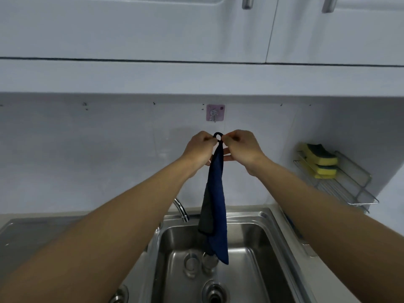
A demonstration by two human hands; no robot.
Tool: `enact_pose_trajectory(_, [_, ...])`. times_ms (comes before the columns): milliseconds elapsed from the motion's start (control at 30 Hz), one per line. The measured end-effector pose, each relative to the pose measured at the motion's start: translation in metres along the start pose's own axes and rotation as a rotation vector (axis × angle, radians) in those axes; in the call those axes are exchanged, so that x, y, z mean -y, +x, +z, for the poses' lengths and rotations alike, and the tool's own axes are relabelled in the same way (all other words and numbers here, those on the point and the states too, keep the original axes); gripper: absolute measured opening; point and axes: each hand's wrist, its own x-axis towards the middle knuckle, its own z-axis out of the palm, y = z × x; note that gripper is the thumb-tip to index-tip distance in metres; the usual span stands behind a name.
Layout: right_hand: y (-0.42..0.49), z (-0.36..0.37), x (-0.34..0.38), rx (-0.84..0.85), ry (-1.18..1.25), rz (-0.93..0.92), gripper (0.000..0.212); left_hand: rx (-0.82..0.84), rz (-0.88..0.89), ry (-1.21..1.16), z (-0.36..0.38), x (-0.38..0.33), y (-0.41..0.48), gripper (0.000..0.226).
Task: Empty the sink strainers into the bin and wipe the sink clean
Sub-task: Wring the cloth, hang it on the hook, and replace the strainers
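A dark blue cloth (215, 206) hangs down over the steel sink (271, 243), held up by its small loop. My left hand (197, 147) and my right hand (242, 147) both pinch the loop at the top, a little below a pink wall hook (215, 113). The loop is apart from the hook. In the right basin the drain strainer (215, 291) shows at the bottom edge. Part of a second drain (119, 295) shows in the left basin, under my left forearm.
A curved tap (181, 209) rises behind the sink, left of the cloth. A wire rack (349, 189) on the right wall holds two yellow sponges (321, 162). White wall cabinets (196, 29) hang overhead. Some clear glass items (200, 262) sit in the right basin.
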Motion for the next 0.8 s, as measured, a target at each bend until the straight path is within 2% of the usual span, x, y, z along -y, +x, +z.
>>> enact_pose_trajectory(267, [0.083,0.001,0.000,-0.044,-0.101,-0.014,0.031,-0.099,-0.041,-0.055,0.007,-0.009,0.077,0.020])
enact_pose_trajectory(367, [0.102,0.004,-0.004,-0.064,-0.168,-0.017,0.026,-0.101,-0.079,-0.022,0.007,-0.009,0.097,0.013])
enact_pose_trajectory(567, [0.126,0.012,-0.015,-0.104,-0.251,0.019,0.020,-0.087,-0.163,0.096,0.008,-0.002,0.121,0.023])
enact_pose_trajectory(667, [0.131,0.016,-0.026,-0.072,-0.252,0.026,0.021,-0.056,-0.171,0.096,0.009,0.008,0.124,0.019])
enact_pose_trajectory(800, [0.126,0.013,-0.039,0.039,-0.144,-0.004,0.036,0.000,-0.129,0.042,0.006,0.023,0.114,0.019])
